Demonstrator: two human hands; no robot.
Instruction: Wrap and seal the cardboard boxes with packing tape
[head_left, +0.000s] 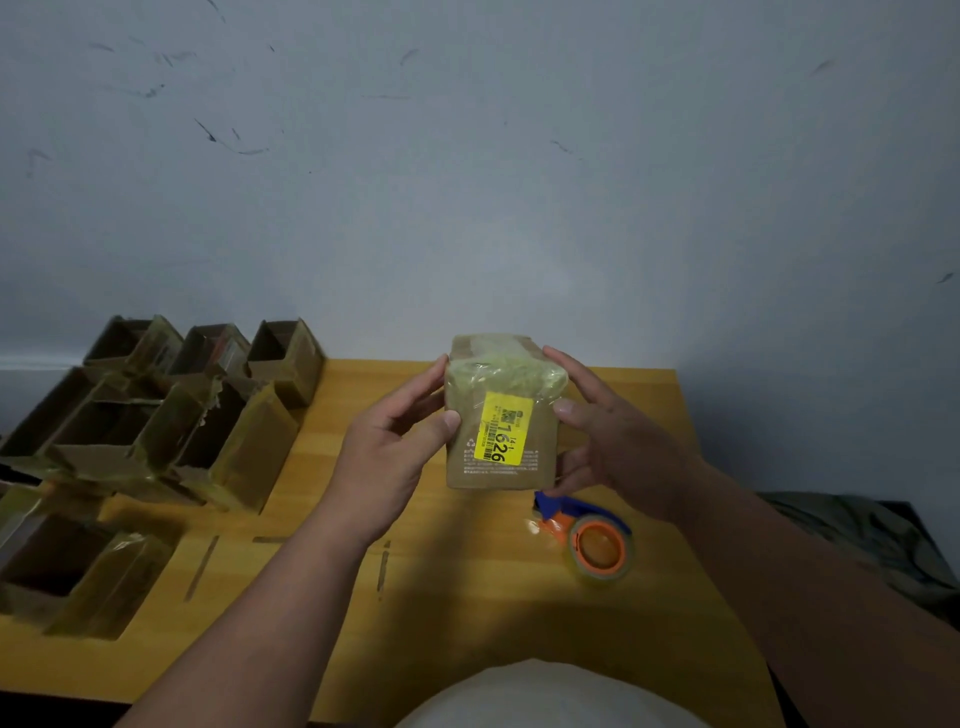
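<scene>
Above one table (467, 597), two hands hold one taped box (501, 415).

A yellow sticker (501, 434) sits on the front of the small taped box (501, 415), between the left hand's (387, 452) thumb and the right hand's (618, 441) thumb. It shows the big black numbers "1626" and a smaller "14-1" (all turned sideways). It also has a barcode and a square code. Tiny grey print lies below the sticker, too small to read.
</scene>
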